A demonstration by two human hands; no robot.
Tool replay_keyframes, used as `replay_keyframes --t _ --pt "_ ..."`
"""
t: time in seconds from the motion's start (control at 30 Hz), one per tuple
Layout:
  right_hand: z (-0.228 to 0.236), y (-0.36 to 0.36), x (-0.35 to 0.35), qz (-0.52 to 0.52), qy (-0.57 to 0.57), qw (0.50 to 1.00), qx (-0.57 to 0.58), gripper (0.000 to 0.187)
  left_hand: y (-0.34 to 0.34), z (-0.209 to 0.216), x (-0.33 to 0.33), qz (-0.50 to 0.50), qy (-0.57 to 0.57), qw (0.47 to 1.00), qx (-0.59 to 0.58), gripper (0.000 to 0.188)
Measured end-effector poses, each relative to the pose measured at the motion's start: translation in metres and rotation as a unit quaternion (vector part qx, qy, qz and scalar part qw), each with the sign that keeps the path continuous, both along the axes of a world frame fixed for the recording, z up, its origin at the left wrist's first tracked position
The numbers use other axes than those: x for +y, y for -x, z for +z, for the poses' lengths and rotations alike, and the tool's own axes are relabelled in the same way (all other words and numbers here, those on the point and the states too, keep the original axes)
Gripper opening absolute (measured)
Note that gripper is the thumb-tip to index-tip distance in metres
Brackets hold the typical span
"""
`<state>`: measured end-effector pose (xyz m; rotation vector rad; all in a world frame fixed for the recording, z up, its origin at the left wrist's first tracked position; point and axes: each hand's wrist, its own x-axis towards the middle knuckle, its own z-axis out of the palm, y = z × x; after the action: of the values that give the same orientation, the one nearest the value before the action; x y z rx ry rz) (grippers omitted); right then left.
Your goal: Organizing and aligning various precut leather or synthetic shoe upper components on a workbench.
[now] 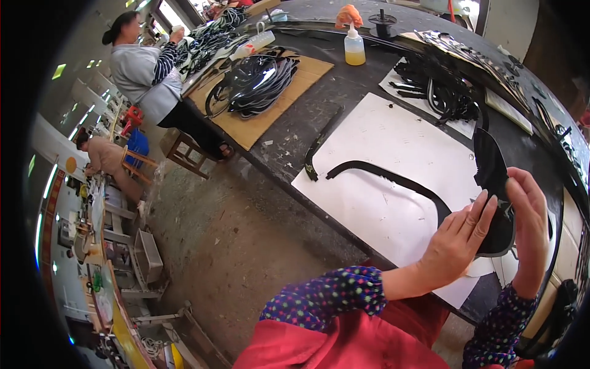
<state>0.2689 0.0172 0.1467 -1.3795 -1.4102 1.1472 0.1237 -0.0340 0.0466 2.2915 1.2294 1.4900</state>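
Both my hands hold a black, curved, flexible piece (490, 161), raised over the right part of a white board (375, 138). Its exact kind does not show. My left hand (458, 243) presses its outstretched fingers together against the piece's near face. On the right edge, my right hand (531, 215) grips it between thumb and fingers, partly hidden behind the piece. A curved black strip (393, 177) with a notched edge lies on the board, its right end running down beside my left hand. Another bent black strip (314, 154) rests along the board's left edge.
A squeeze bottle (354, 50) of yellow liquid stands behind the board. Bundled strips (261, 83) lie on cardboard (314, 69), others (439, 89) at the back right. A person (138, 71) stands at the table's far left; another (110, 161) bends over a bench. A wooden stool (185, 150) stands nearby.
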Motion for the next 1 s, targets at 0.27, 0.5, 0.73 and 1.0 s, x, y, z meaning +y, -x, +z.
replay_keyframes --t 0.27,0.5,0.73,1.0 --pt "-0.027 -0.051 -0.024 -0.084 -0.062 0.990 0.096 0.018 0.227 0.154 0.139 0.256 -0.096 0.959 0.068 0.050" --pt "-0.081 -0.130 -0.062 -0.248 -0.046 0.964 -0.083 0.014 0.505 0.142 0.248 0.296 -0.222 0.811 0.453 0.067" --pt "-0.092 -0.144 -0.107 -0.063 -0.102 0.862 -0.492 0.045 0.532 -0.010 0.288 0.259 0.019 0.914 0.312 0.049" --pt "-0.105 -0.144 -0.113 -0.030 -0.167 0.840 -0.516 0.050 0.393 0.007 0.159 0.246 0.120 0.938 0.213 0.031"
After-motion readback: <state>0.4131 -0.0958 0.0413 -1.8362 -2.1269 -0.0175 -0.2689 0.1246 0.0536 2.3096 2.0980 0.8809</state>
